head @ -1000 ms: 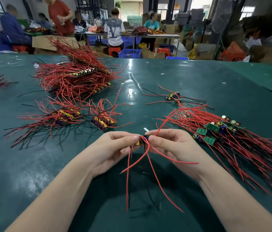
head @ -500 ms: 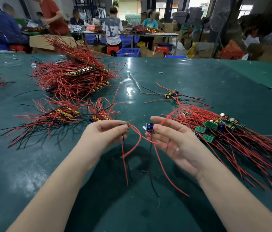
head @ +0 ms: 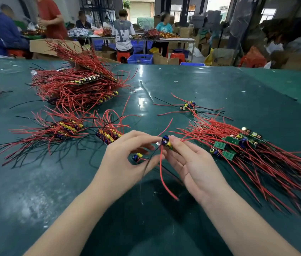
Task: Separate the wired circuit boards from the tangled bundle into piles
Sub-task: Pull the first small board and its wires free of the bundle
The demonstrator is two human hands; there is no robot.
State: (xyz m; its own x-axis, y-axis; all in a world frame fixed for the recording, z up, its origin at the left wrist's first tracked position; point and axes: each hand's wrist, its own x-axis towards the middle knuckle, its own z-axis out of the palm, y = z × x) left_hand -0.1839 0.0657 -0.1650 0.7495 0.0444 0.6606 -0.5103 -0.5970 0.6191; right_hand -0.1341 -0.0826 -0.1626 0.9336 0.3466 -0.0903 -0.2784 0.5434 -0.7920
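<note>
The bench (head: 220, 85) was covered in a dark green, smooth sheet that shone glossy ahead of the hands and looked scuffed and dull left of them. Between the hands, a small circuit board (head: 166, 142) carried glossy blue and yellow plastic-looking parts, with thin red wires (head: 164, 182) in smooth, slightly shiny insulation. Right of the hands, green boards (head: 228, 155) looked matt. Far ahead, boxes (head: 40, 46) were plain brown cardboard.

Small blue-and-yellow wired circuit board (head: 166, 142) half buried behind right fingertips (head: 174, 143). Second little board (head: 137, 157) tucked under curled left fingers (head: 146, 140), mostly hidden. Sprawling red-wired bundle of green boards (head: 257, 157) beyond the right fingers, cut off at the right edge.
</note>
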